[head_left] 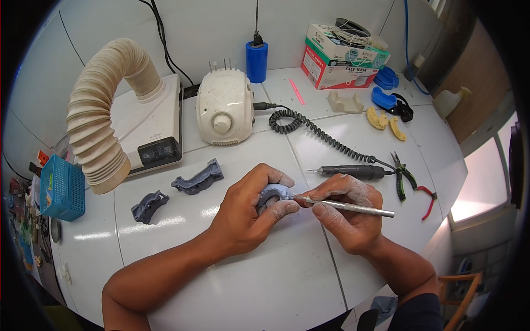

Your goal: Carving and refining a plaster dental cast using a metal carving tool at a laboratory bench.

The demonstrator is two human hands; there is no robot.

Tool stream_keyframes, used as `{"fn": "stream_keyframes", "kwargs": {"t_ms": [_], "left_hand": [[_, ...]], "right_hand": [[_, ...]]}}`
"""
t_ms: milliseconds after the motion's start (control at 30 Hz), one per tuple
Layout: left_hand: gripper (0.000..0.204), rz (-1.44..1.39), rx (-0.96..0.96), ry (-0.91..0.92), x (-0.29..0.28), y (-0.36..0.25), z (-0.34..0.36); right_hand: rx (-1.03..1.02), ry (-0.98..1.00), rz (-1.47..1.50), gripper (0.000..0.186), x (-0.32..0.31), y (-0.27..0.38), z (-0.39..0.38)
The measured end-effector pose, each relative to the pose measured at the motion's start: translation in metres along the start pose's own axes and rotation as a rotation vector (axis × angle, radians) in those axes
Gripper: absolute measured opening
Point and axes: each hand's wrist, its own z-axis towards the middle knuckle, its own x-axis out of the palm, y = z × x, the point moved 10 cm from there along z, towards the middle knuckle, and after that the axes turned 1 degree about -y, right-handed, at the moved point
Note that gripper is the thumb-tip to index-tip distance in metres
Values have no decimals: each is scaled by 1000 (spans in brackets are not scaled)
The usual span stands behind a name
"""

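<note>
My left hand [243, 212] is closed round a blue-grey dental model [269, 194], with the thumb in front and the fingers behind it. Dust whitens the fingertips. In my right hand [353, 220] a slim craft knife [364, 208] with a silver handle is pinched like a pen. Its working end meets the right side of the model, where the fingers partly hide it. Two dark grey dental arch pieces, a longer one [199, 177] and a shorter one [150, 207], lie on the white table left of my hands.
Behind stand a ribbed suction hose [91, 116] on its white unit and a cream control box [225, 107]. A coiled cord [326, 139] runs to a dark handpiece [356, 172] beyond my right hand. Pliers [404, 176], mask boxes [342, 60] and yellow casts [377, 118] sit rightward; a blue basket [66, 190] leftward.
</note>
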Motion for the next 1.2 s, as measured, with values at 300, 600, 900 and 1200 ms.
{"fn": "stream_keyframes", "kwargs": {"t_ms": [300, 600, 900, 1200], "left_hand": [[28, 5, -7, 25, 0, 3, 0], [28, 9, -1, 29, 1, 6, 0], [29, 47, 6, 24, 1, 3, 0], [28, 15, -9, 27, 2, 7, -1]], "right_hand": [[10, 9, 8, 12, 1, 2, 1], [80, -18, 64, 11, 0, -5, -1], [72, -99, 177, 12, -2, -9, -2], [-18, 2, 30, 12, 0, 1, 0]]}}
